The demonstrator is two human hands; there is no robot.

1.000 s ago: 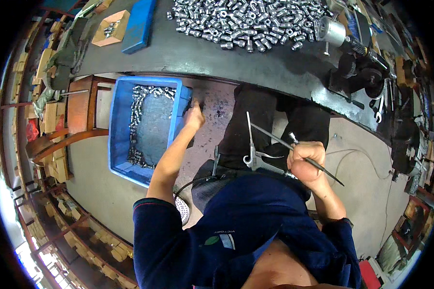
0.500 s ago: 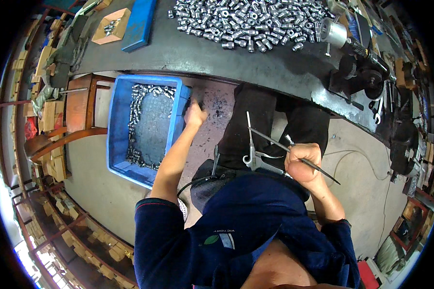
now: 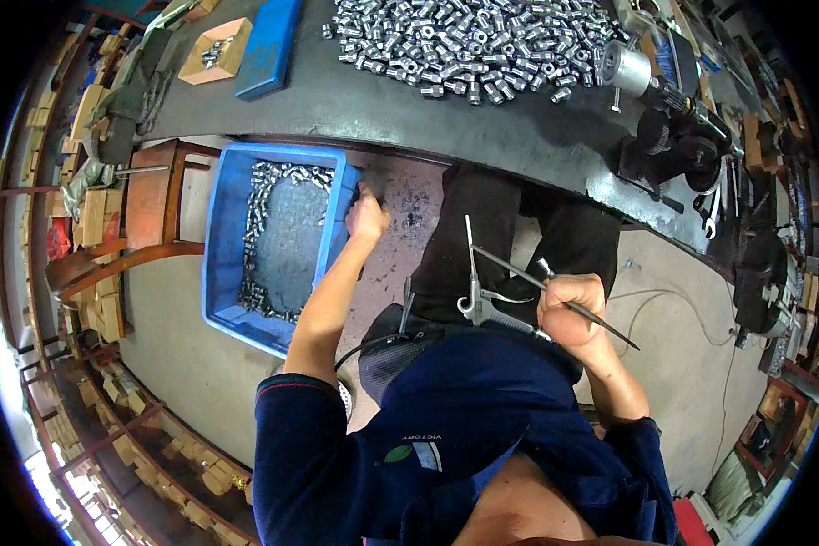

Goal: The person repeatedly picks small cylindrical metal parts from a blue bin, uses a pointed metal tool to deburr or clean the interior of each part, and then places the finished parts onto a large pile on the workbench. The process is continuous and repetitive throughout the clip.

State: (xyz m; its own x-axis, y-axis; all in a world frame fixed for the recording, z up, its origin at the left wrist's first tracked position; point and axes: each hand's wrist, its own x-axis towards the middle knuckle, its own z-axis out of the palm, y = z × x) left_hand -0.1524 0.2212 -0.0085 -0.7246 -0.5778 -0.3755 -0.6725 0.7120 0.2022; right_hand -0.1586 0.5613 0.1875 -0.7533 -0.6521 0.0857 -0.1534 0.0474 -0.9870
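Note:
My left hand (image 3: 366, 218) is at the right outer wall of a blue plastic bin (image 3: 214, 246), fingers curled against its edge and partly hidden. Metal fittings (image 3: 262, 196) line the inside of the bin around a bare middle. My right hand (image 3: 573, 308) is closed around a thin dark metal rod (image 3: 511, 265) that slants across my lap, its tapered end past my wrist. The small silvery tip of a metal part (image 3: 545, 267) shows just above this fist. Beside it, over my lap, is a silver air blow gun (image 3: 479, 306), its handle end near my fist.
A dark workbench (image 3: 355, 100) runs across the far side, with a large heap of metal fittings (image 3: 473, 45). A wooden tray (image 3: 211, 55) and a blue case (image 3: 268, 50) lie on its left. A machine with a round chuck (image 3: 626, 65) stands right. A wooden chair (image 3: 147, 196) is beside the bin.
Both hands keep nearly the same places and holds. The bench and its contents sit very slightly differently in the picture.

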